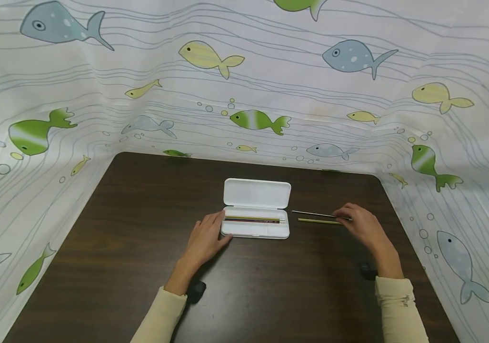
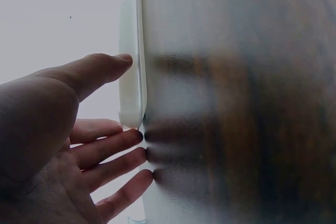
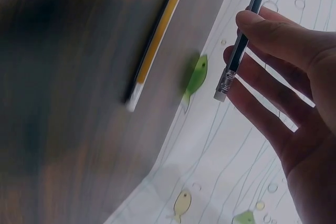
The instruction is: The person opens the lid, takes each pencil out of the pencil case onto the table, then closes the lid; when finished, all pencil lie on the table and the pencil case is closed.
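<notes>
"Where does the white rectangular pencil case (image 1: pixel 244 230) lie?"

"Around the middle of the dark brown wood-grain table (image 1: pixel 141 262), with its flat white lid (image 1: pixel 257 193) tipped back open on the far side. Some slim striped pencils (image 1: pixel 254 219) lie lengthwise inside; I can't tell exactly how many."

"And the left hand (image 1: pixel 204 237)?"

"At the case's left end, fingers fairly straight and spread. The thumb rests against the near edge, and the other fingertips reach down beside the end wall. It steadies nothing else."

"What does the right hand (image 1: pixel 361 221) hold?"

"A dark pencil with a silver ferrule and a white eraser (image 3: pixel 238 51), pinched between thumb and fingers near the eraser end. Its other end points toward the case, just beside the right side. I can't tell whether that end touches the table."

"Anything near it?"

"A yellow-and-black pencil with a whitish end (image 3: pixel 163 31) lies on the table, roughly alongside the held one. Behind everything hangs a white sheet printed with green, yellow and blue fish (image 1: pixel 287 90)."
</notes>
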The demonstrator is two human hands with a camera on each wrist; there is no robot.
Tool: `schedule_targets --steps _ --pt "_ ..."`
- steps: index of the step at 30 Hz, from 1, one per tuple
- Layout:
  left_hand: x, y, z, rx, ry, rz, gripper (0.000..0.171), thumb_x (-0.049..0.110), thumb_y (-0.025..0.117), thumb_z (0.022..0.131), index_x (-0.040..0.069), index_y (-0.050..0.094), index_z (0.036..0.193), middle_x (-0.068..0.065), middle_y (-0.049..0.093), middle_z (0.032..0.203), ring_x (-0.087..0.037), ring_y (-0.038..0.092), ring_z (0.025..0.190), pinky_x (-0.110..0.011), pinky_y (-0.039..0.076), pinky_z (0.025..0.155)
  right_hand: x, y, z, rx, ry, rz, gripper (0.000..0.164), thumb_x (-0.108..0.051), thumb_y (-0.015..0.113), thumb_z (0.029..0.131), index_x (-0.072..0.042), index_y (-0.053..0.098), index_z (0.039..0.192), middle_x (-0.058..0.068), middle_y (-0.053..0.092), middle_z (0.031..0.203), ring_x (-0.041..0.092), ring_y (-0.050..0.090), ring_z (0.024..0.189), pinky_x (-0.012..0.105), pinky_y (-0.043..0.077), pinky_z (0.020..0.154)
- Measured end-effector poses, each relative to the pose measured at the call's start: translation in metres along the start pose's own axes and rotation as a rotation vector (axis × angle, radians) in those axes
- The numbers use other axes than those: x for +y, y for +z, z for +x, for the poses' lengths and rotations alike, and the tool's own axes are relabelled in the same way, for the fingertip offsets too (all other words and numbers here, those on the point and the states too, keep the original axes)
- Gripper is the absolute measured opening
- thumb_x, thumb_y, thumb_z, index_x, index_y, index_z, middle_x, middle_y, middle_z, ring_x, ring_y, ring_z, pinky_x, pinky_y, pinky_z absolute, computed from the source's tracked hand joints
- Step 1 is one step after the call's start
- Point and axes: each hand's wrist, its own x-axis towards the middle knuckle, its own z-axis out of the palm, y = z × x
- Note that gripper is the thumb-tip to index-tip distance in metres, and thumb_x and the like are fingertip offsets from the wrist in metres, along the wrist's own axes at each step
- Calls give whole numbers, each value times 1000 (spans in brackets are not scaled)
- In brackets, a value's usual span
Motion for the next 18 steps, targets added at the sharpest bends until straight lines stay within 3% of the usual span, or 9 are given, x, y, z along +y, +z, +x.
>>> schedule_targets --steps 12,18 --pt "-1 1 0 -3 -5 -2 74 34 75 86 1 45 145 -15 53 137 -32 48 125 -50 40 89 9 -10 -10 13 14 1 23 3 78 78 -7 75 98 3 66 94 26 65 81 50 50 68" --pt "-1 1 1 -3 -1 0 74 35 75 87 1 45 145 -15 53 137 -32 48 125 -50 40 90 12 -5 -12 -35 46 11 22 3 77 80 -8 75 99 3 66 94 25 65 82 49 50 69"
